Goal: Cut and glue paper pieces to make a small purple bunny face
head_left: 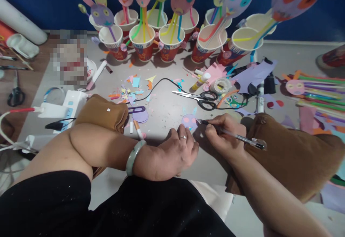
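Observation:
A small purple paper rabbit face (189, 119) with pink eyes and blue ears lies flat on the table. Fingertips of my left hand (172, 152) rest on its lower edge and press it down; this hand grips nothing. My right hand (226, 132) is closed around a clear-barrelled pen (249, 141), whose tip points at the face's right side. Whether the tip touches the paper I cannot tell. Black-handled scissors (205, 98) lie partly open just beyond. Left of the face are a purple paper oval (140, 116) and an uncapped marker (138, 130).
Paper cups (142, 44) holding straw-legged paper faces line the back. Paper scraps (132, 91) litter the middle. A brown cushion (101, 113) lies under my left arm, another brown cloth (291, 158) by my right. A power strip (74, 104) is at left, straws (320, 89) at right.

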### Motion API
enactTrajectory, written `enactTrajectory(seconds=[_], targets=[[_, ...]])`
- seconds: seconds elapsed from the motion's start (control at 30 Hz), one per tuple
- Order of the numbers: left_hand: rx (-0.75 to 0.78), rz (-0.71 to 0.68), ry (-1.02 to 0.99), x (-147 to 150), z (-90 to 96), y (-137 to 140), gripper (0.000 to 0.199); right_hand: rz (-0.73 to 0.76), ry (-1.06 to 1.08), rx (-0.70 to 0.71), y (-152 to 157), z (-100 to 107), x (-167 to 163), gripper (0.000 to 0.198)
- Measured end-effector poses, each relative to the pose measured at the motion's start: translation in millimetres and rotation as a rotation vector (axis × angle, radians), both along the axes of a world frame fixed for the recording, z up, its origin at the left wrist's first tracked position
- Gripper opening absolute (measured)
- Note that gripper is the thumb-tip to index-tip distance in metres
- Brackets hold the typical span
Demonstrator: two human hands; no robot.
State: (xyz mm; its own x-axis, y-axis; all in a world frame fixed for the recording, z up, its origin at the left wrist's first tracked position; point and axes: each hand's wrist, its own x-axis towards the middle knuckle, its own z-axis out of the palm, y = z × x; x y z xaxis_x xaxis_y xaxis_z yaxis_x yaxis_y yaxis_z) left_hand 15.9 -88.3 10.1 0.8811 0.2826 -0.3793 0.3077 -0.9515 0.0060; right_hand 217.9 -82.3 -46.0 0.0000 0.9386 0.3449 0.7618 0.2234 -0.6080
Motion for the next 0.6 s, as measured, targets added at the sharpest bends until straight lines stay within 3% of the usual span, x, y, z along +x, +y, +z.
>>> enactTrajectory(seconds=[0.33,0.6], targets=[[0.103,0.061,-0.137,-2,-23.7,-9,0.109,-0.073,-0.029,0.008,6,4,1,0.01],[0.124,0.056,-0.088,1,-14.2,-5,0.106,-0.044,-0.021,0.049,4,6,1,0.009]])
